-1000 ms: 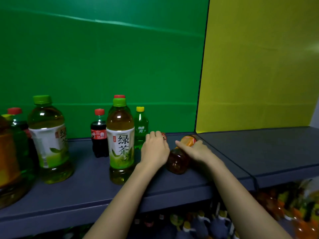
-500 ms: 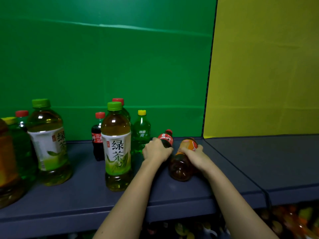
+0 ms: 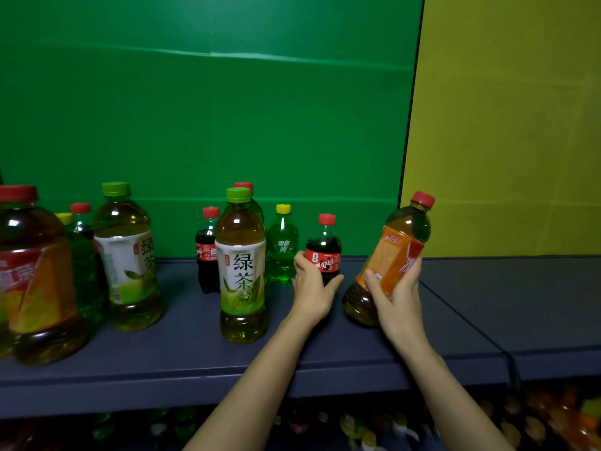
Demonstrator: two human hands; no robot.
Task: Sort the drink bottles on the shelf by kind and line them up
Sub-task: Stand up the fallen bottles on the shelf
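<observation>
My left hand point(image 3: 311, 288) grips a small cola bottle point(image 3: 324, 247) with a red cap, standing upright on the dark shelf point(image 3: 195, 349). My right hand point(image 3: 395, 297) holds an orange-labelled black tea bottle point(image 3: 395, 252), tilted to the right, its base low over the shelf. To the left stand a green tea bottle point(image 3: 241, 265), a small green soda bottle point(image 3: 282, 245), another small cola bottle point(image 3: 207, 249), a second green tea bottle point(image 3: 127, 255) and a big black tea bottle point(image 3: 32, 275) at the left edge.
A green board point(image 3: 208, 125) backs the left bay, a yellow board point(image 3: 507, 125) the right bay. The right shelf section point(image 3: 527, 304) is bare. More bottles lie blurred on the lower level point(image 3: 390, 424). Further green bottles point(image 3: 81, 255) stand behind the left ones.
Both bottles, lying on the shelf a second ago, have been raised: the cola now stands upright in my left hand, and the black tea is lifted and tilted in my right.
</observation>
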